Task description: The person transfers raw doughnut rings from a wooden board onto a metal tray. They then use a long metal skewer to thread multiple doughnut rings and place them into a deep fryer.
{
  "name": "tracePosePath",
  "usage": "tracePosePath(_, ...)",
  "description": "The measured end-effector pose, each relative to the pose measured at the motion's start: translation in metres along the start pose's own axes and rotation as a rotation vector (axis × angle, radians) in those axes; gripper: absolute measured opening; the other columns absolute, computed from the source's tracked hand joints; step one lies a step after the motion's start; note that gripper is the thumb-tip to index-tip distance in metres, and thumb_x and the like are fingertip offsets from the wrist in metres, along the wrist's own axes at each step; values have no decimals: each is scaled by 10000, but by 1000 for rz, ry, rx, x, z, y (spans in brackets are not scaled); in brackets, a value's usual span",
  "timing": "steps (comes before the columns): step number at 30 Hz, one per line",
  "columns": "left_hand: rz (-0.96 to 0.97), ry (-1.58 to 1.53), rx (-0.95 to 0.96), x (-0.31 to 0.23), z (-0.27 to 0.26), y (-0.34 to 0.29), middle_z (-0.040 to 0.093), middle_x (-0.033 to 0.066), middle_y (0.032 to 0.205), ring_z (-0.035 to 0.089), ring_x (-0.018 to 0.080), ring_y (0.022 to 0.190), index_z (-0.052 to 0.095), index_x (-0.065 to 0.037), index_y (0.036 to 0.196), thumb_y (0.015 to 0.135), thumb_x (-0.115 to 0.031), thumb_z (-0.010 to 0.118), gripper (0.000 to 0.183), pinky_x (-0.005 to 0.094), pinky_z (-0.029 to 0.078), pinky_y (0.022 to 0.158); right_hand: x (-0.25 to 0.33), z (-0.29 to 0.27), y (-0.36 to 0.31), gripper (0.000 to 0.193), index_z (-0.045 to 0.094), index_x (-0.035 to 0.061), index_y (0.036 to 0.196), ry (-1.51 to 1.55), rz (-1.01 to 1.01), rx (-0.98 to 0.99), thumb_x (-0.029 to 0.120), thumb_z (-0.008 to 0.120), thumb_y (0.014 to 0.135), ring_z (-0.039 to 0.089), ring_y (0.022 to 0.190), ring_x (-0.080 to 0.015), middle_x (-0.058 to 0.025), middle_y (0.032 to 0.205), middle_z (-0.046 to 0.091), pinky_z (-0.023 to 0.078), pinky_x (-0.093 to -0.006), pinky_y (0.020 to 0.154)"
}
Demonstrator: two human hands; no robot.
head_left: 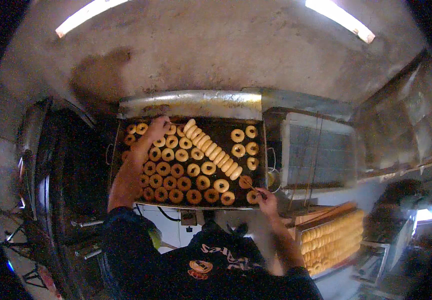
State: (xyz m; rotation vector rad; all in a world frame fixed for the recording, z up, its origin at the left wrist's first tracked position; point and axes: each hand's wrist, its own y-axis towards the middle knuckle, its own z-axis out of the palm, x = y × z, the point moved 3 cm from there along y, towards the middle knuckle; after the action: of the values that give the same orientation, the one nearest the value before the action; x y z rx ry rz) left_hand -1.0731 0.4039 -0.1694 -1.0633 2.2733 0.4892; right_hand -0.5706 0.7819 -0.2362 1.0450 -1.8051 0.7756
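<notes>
From where I stand, the far left is dark equipment [63, 165], too deep in shadow to make out. Then comes the broad pan [221, 131] of dark liquid, its left part crowded with floating rings [164, 173] of dough, some browner than others; the left forearm hides several of them. The left hand [160, 128] hangs over the back of the pan, near the upper end of a slanting row of pale rings [213, 151]. Its fingers look drawn together, but I cannot tell whether they pinch anything. That row lies diagonally over the pan, threaded one behind another, and a thin stick [248, 183] shows at its lower end, held in the closed fingers of the right hand [266, 200] by the front right corner. I'd judge the step in hand to be bringing the threaded rings to the pan; the next move seems to call for a level stick and a slow release, clear of the pieces already there. What lies beneath the row is hidden, as is the stick inside it. Further right are a pale-framed panel [301, 150] and, below it, packed rows of golden rings [328, 242], blurred toward the edge.
</notes>
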Motion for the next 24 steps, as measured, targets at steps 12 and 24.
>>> tracePosePath(12, -129, 129, 243, -180, 96, -136, 651, 191, 821, 631, 408, 733, 607, -39, 965, 962, -134, 600, 96, 464, 510, 685, -18, -124, -94, 208, 721, 38, 1091, -569, 23, 81, 178, 751, 940, 752, 785, -241, -119, 914, 777, 588, -365, 735)
tracePosePath(24, -41, 211, 48, -79, 145, -136, 683, 220, 905, 682, 371, 807, 629, 23, 1142, 1016, -176, 590, 238, 506, 538, 725, -12, -151, -105, 272, 710, 95, 1159, -472, -159, 115, 267, 692, 949, 731, 841, -370, -186, 905, 745, 565, -444, 718)
